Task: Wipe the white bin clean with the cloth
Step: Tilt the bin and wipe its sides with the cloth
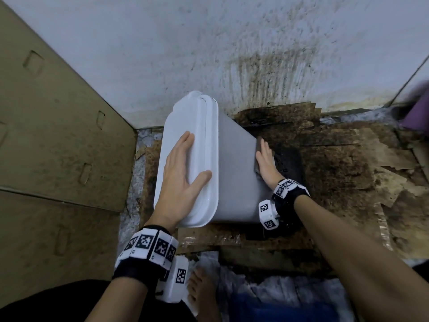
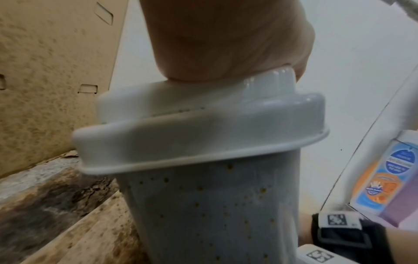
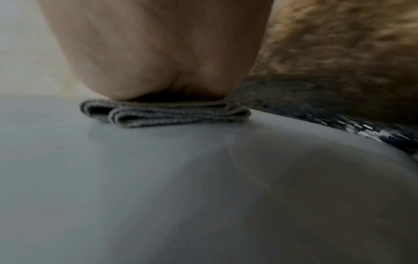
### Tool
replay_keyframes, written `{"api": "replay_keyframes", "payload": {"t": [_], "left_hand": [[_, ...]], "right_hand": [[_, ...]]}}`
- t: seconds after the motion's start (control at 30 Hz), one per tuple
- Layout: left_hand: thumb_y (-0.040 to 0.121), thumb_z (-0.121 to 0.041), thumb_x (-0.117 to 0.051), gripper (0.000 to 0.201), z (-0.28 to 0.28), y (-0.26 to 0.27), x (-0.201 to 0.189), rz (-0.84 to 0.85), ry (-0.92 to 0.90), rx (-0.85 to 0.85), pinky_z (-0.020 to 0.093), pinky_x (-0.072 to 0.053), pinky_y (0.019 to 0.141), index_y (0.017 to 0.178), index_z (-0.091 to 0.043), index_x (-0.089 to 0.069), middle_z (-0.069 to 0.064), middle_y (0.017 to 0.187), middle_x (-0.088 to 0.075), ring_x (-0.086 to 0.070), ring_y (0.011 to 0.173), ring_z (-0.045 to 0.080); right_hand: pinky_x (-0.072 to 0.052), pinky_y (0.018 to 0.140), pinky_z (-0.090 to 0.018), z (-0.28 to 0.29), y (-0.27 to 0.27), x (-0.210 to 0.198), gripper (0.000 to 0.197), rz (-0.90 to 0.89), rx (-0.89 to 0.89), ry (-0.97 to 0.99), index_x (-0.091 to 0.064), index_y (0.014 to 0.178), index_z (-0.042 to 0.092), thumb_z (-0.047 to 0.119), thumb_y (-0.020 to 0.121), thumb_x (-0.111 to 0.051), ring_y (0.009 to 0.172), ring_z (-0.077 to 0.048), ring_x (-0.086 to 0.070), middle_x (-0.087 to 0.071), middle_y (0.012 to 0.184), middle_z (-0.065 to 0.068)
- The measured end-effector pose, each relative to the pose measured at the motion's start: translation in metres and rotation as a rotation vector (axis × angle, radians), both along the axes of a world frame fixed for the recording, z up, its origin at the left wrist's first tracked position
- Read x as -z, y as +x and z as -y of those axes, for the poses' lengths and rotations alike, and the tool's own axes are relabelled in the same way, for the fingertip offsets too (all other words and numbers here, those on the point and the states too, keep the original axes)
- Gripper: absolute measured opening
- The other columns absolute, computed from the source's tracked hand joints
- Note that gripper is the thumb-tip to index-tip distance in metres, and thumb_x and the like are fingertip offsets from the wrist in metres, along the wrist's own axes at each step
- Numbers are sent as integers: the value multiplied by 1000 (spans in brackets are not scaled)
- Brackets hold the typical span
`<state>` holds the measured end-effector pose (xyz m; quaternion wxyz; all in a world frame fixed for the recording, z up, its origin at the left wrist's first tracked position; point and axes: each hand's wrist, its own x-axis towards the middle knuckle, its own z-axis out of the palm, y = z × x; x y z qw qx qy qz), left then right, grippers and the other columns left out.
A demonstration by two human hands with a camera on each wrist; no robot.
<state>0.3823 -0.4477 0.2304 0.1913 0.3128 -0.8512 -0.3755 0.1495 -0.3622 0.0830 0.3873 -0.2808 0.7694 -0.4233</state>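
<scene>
The white bin [image 1: 234, 173] stands tilted on a stained floor, its lid [image 1: 183, 140] leaning to the left. My left hand [image 1: 183, 168] lies flat on the lid with straight fingers and the thumb over the lid's rim. My right hand [image 1: 267, 159] presses a folded grey cloth [image 1: 257, 159] flat against the bin's right side wall. In the right wrist view the palm [image 3: 158, 53] sits on the folded cloth [image 3: 167, 114] on the smooth bin wall [image 3: 181, 187]. The left wrist view shows brown specks on the bin's body [image 2: 214, 214] below the lid [image 2: 199, 125].
Flattened cardboard [image 1: 58, 135] leans at the left. A stained white wall [image 1: 232, 54] rises behind the bin. Torn, dirty cardboard sheets [image 1: 336, 159] cover the floor to the right. My bare foot [image 1: 202, 296] stands near the bin's front. A labelled box [image 2: 382, 178] lies at the right.
</scene>
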Motion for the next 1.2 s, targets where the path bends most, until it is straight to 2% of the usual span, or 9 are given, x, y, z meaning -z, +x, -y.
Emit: {"api": "replay_keyframes", "payload": {"t": [0.17, 0.33, 0.53, 0.7, 0.83, 0.9, 1.07, 1.13, 1.2], "left_hand": [[91, -47, -56, 79, -1, -3, -1, 0, -8, 8, 26, -14, 125, 160, -24, -25, -11, 168, -21, -15, 154, 2], [92, -48, -55, 79, 1, 1, 1, 0, -4, 7, 27, -13, 125, 160, -24, -24, -11, 168, -20, -15, 154, 2], [91, -50, -54, 80, 0, -4, 2, 10, -32, 5, 25, -13, 124, 161, -24, -24, -11, 168, -19, -14, 154, 1], [92, -49, -53, 80, -1, -3, 3, 8, -42, 8, 30, -14, 125, 161, -23, -23, -10, 168, -20, -14, 154, 3], [92, -49, -53, 80, -1, -3, 3, 12, -49, 4, 31, -14, 126, 161, -22, -23, -9, 169, -19, -14, 155, 3], [92, -49, -54, 80, -2, -4, 2, 8, -47, 7, 29, -14, 126, 161, -22, -24, -9, 169, -20, -15, 155, 3], [91, -49, -55, 80, -2, -4, 2, -2, -35, 7, 30, -15, 126, 160, -21, -25, -8, 168, -22, -16, 154, 4], [91, -49, -54, 80, 1, -2, 3, -4, -28, 0, 31, -15, 126, 160, -20, -26, -8, 168, -22, -16, 154, 4], [91, -48, -54, 80, 2, 0, 3, -5, -22, -4, 30, -14, 126, 160, -21, -26, -8, 168, -22, -16, 154, 3]], "right_hand": [[5, 125, -39, -9, -4, 18, 56, 99, 108, 80, 1, 161, 23, 32, 110, -21, 156, -18, 10, 8, 170, -2], [5, 124, -39, 1, 4, 4, 53, 64, 100, 98, -1, 159, 6, 12, 109, -20, 156, -27, 10, 7, 169, -12], [3, 126, -48, 15, 29, -28, 56, 162, 170, -121, -2, 161, 23, 25, 109, -24, 156, -20, 12, 6, 169, 1], [8, 121, -38, 33, 49, -76, 57, 105, 14, -285, 1, 160, 26, 26, 108, -22, 153, -16, 20, 14, 168, 3], [9, 117, -29, 31, 55, -90, 56, 88, -67, -338, 1, 161, 25, 21, 110, -23, 152, -13, 21, 16, 168, 5], [8, 121, -33, 27, 51, -86, 57, 30, -106, -338, 4, 161, 25, 23, 110, -22, 152, -11, 21, 17, 168, 7], [-4, 125, -41, 7, 36, -55, 56, -391, -238, -263, 10, 157, 42, 45, 109, -18, 154, -4, 10, 18, 164, 24], [-5, 126, -45, 0, 28, -33, 56, -374, -230, -224, 10, 157, 43, 46, 108, -18, 154, -4, 10, 18, 163, 23], [-1, 127, -44, -7, 23, -11, 57, -301, -179, -180, 9, 158, 36, 41, 109, -19, 154, -7, 14, 16, 166, 15]]}}
